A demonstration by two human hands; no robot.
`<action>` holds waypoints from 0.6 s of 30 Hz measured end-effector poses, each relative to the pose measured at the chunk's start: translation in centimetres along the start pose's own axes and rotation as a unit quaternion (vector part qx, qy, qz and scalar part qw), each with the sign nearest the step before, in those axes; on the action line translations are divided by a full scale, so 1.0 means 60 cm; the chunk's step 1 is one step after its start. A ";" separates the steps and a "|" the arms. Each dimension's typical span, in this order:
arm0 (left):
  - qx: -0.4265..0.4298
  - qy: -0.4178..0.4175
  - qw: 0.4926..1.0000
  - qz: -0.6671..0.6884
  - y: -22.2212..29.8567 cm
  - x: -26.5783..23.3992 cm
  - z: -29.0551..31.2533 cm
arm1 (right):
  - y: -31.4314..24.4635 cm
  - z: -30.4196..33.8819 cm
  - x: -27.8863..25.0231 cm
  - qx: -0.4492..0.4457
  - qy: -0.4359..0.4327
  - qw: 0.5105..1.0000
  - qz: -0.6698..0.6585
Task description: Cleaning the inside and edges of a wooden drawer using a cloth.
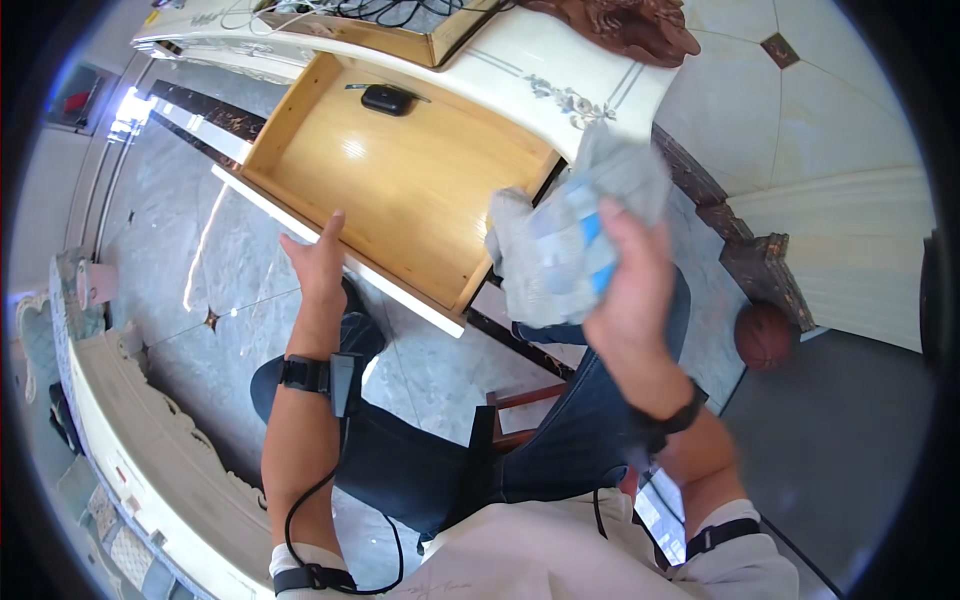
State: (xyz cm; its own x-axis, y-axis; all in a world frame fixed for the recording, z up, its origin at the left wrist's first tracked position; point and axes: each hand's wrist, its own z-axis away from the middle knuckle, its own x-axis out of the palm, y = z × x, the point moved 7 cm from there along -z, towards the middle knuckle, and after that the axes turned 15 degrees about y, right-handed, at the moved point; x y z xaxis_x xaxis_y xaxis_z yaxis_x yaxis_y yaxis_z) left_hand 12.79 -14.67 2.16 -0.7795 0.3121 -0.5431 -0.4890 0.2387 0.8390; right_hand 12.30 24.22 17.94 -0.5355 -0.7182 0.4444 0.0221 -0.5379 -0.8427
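Note:
A pulled-out wooden drawer (400, 170) with a white front lies before me. Near its far left inner corner is a small black rounded case (387, 99), with a thin dark rod-like thing behind it. My left hand (319, 262) is at the drawer's front edge, fingers apart and nothing in the grasp. To the right of the drawer my right hand (636, 290) grips a grey cloth (560, 250) with blue and pale patches. The cloth is bunched and partly blurred, and some of its folds hang over the drawer's right side.
Behind the drawer, the white cabinet top (510, 70) bears a tray of dark cables (400, 12) and a brown carved piece (630, 25). A basketball (766, 335) sits on the floor at right. A pink bin (97, 284) stands far left.

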 end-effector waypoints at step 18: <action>-0.190 -0.190 0.955 0.126 0.042 0.027 0.064 | 0.281 -0.009 -0.069 -0.035 0.052 0.844 0.533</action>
State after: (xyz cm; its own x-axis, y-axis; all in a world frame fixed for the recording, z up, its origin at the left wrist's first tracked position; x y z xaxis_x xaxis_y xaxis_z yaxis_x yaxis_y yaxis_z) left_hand 11.81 -10.02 3.29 -0.7285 0.6434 -0.2351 -0.4675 -0.2161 0.8572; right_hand 14.43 18.36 1.72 -0.3146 -0.7322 -0.6040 0.4905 0.4194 -0.7639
